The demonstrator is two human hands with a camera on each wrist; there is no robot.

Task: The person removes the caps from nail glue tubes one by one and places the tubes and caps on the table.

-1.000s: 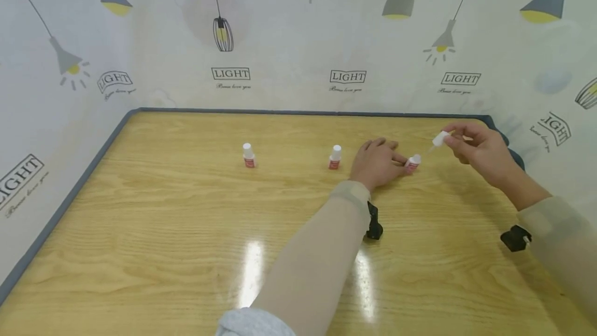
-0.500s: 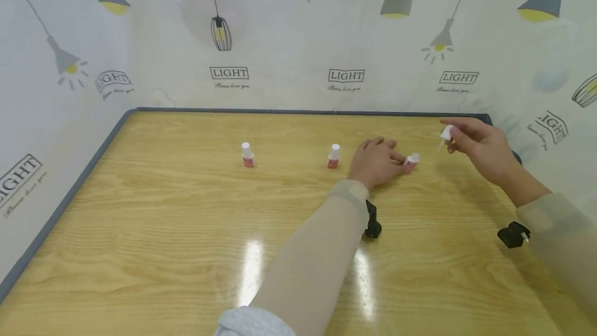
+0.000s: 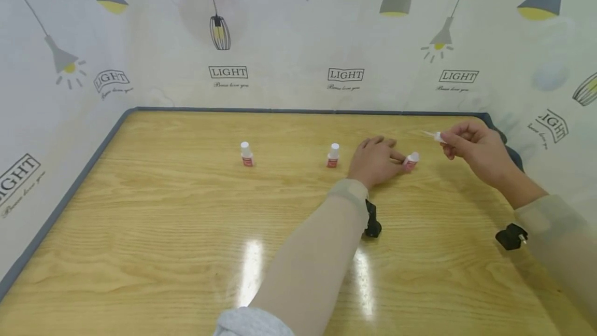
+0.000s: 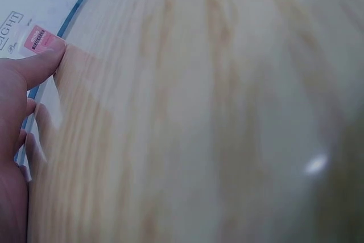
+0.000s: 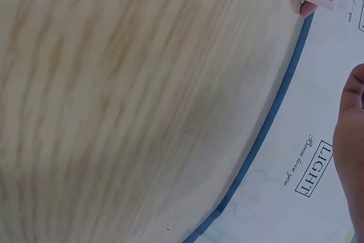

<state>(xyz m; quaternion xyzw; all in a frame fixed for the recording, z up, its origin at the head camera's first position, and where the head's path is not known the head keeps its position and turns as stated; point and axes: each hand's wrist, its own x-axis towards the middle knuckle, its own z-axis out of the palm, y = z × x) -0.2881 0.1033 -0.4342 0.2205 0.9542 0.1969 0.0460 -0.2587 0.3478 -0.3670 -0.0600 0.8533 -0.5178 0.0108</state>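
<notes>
My left hand (image 3: 375,164) rests on the wooden table and holds a small white bottle (image 3: 411,162) with a pink-red label, tilted, at its thumb. In the left wrist view the thumb presses along the label of the bottle (image 4: 41,39). To the right, above the table, my right hand (image 3: 487,154) pinches a white cap (image 3: 439,137) between thumb and fingers. A thin pale applicator stem sticks out of the cap, pointing left and away from the bottle. Two matching bottles stand upright with their white caps on, one in the middle (image 3: 333,156) and one farther left (image 3: 247,154).
A dark blue edging (image 3: 210,110) runs round the back and sides of the wooden table (image 3: 163,222). Behind it rises a pale wall covering (image 3: 280,30) printed with lamps. Each wrist carries a black camera mount.
The right hand has turned the cap, so its stem swings from pointing down to pointing left. The left hand and the tilted bottle have stayed in place.
</notes>
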